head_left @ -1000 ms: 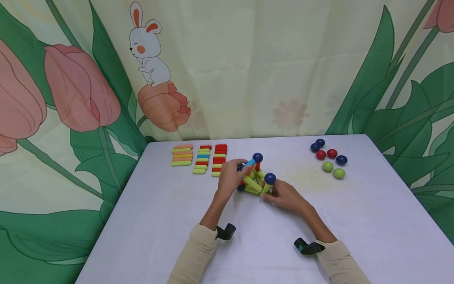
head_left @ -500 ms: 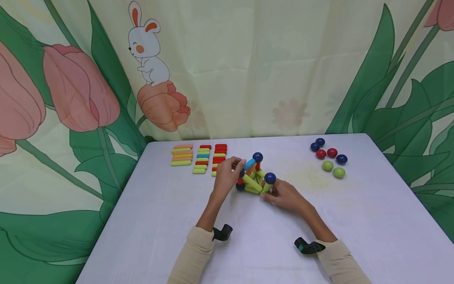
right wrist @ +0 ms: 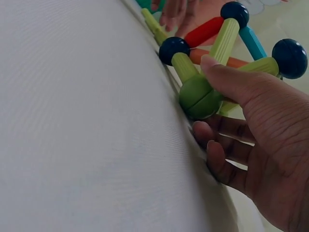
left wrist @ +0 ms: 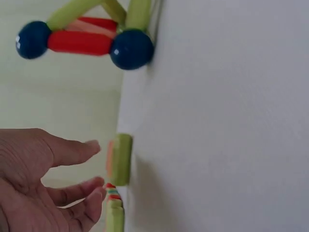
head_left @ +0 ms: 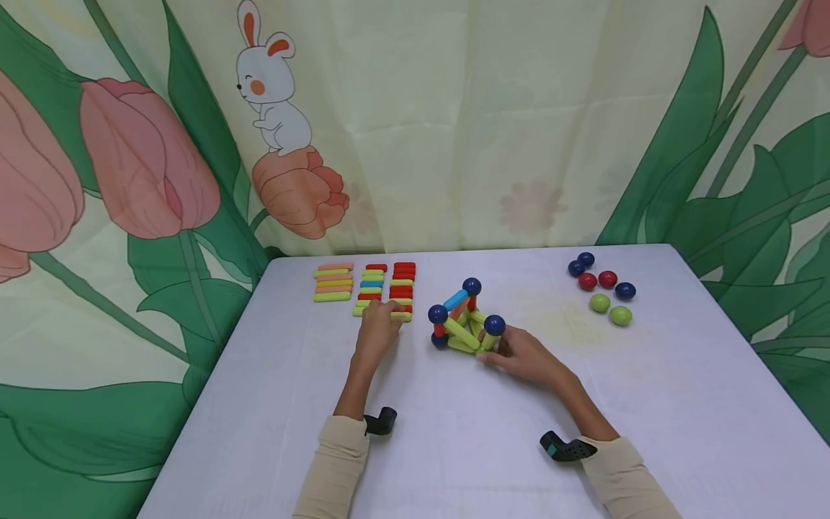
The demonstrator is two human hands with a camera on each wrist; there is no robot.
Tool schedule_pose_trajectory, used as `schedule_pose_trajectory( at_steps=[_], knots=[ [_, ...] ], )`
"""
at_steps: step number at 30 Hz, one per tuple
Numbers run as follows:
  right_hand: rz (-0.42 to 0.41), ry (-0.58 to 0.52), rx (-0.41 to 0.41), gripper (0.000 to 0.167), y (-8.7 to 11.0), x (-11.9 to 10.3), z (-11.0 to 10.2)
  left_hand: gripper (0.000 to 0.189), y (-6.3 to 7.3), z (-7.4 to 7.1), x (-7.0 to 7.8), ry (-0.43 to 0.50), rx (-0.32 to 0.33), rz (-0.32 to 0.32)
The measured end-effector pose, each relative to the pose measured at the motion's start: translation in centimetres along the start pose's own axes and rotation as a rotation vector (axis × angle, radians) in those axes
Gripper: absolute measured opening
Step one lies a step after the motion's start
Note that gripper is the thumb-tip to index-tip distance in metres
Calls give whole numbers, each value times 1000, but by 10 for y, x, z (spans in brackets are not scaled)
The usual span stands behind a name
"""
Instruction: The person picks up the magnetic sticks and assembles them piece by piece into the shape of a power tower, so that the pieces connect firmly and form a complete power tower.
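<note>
A ball-and-rod structure (head_left: 462, 334) of magnetic-type building sticks stands mid-table, with dark blue balls, green and red rods and a blue rod (head_left: 456, 300) spanning its top. My right hand (head_left: 528, 355) holds its near corner, thumb and fingers around the green ball (right wrist: 200, 97). Away to the left, my left hand (head_left: 377, 331) reaches over the near ends of the sorted rod columns. Its thumb and fingers are apart in the left wrist view, close to a green rod (left wrist: 122, 159), with nothing between them. The hand partly hides the nearest rods in the head view.
A column of longer orange, yellow and green rods (head_left: 333, 285) lies at far left. Beside it are columns of shorter rods (head_left: 372, 284) and red and green ones (head_left: 403, 281). Loose blue, red and green balls (head_left: 599, 303) lie at the right. A printed curtain (head_left: 454, 144) hangs behind the table.
My left hand has let go of the blue rod, which now stays on the structure, and has moved left to the rod columns. My right hand keeps its hold in the same place.
</note>
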State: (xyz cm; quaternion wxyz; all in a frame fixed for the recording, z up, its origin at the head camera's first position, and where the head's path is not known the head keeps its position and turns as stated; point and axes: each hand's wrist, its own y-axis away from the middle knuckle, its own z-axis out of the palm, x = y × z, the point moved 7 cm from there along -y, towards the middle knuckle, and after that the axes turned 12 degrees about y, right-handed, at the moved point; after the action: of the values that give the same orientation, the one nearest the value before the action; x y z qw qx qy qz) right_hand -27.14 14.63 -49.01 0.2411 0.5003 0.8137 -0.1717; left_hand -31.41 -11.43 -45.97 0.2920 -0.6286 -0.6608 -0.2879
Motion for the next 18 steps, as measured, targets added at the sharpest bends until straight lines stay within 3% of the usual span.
schedule_pose_trajectory(
  at_steps=[5, 9, 13, 15, 18],
  knots=[
    [5, -97, -40, 41, 0, 2, -3, 31, -2, 1, -14, -51, -8, -48],
    [15, -114, -7, 53, 2, 4, -11, 31, -3, 4, -18, -87, -43, -60],
    [-17, -87, 124, 61, 4, 2, -23, 27, -4, 6, -20, -167, -82, -55],
    [-77, -67, 218, 59, 6, -1, -30, 26, -3, 6, -20, -206, -92, -51],
    [-205, -45, 366, 54, 9, -10, -40, 27, -2, 3, -19, -182, -80, -51]
  ],
)
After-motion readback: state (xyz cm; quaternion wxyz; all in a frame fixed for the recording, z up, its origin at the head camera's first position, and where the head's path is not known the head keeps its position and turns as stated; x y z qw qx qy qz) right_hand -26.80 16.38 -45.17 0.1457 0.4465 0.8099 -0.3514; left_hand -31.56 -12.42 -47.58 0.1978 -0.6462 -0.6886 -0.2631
